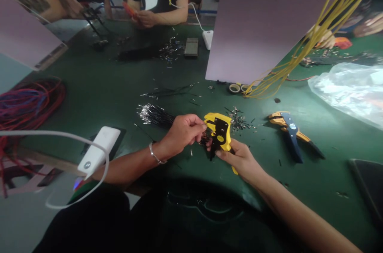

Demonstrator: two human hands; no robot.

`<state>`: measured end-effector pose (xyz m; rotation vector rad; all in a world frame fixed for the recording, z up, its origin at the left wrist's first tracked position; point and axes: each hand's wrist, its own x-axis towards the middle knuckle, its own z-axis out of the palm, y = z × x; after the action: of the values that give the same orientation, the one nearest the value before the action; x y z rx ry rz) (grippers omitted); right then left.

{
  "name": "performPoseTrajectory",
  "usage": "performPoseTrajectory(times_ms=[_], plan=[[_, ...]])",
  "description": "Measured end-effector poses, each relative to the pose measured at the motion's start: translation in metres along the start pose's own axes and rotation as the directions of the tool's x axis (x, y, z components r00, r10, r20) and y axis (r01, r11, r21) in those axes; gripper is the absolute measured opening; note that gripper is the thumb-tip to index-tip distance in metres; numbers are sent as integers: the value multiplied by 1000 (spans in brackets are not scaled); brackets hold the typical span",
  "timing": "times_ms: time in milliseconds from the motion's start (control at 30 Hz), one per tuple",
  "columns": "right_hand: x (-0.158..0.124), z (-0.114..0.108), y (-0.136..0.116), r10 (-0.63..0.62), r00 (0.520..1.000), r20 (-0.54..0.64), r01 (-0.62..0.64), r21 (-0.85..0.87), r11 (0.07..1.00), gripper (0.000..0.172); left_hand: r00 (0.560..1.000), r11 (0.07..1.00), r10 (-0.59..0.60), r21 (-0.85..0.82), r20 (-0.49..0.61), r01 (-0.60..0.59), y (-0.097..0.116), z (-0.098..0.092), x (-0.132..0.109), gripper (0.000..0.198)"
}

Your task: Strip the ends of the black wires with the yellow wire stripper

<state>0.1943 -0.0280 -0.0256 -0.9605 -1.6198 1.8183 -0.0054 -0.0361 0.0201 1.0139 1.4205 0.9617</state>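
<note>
My right hand (239,158) grips a yellow and black wire stripper (220,133) by its handles, jaws pointing up. My left hand (184,130), with a silver bracelet at the wrist, pinches a thin black wire at the stripper's jaws. Behind the left hand lies a bundle of short black wires with bare silver ends (155,114) on the green table (98,93). Small cut bits of insulation (237,121) are scattered just beyond the stripper.
A second stripper, orange and blue (289,131), lies to the right. A white power bank (98,151) with cable is at left, red and blue wire coils (26,103) beyond it. Yellow wires (314,37) hang at right. A clear plastic bag (350,89) lies far right. Another person (158,1) works across the table.
</note>
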Motion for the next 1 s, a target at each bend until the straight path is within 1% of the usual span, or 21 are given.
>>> performPoseTrajectory(times_ms=[133, 267, 433, 633, 833, 1000], plan=[[0, -1, 0, -51, 998, 36, 53, -43, 998, 26, 999, 999, -18, -42, 31, 19, 3, 1, -1, 14], [-1, -1, -2, -128, 990, 52, 135, -168, 977, 31, 998, 996, -22, -82, 59, 26, 4, 1, -2, 13], [0, -1, -6, -152, 983, 102, 172, -221, 960, 38, 996, 996, 2, -87, 85, 6, 3, 0, -4, 14], [0, -1, -5, -147, 979, 143, 172, -180, 969, 38, 996, 996, -4, -91, 87, 12, 4, 0, -5, 14], [2, -2, 1, -121, 984, 133, 140, -147, 979, 32, 996, 994, -16, -108, 85, 25, 6, -1, -4, 15], [3, -9, 2, -97, 976, 197, 115, -82, 990, 28, 996, 999, 10, -47, 84, -6, 9, -3, -4, 12]])
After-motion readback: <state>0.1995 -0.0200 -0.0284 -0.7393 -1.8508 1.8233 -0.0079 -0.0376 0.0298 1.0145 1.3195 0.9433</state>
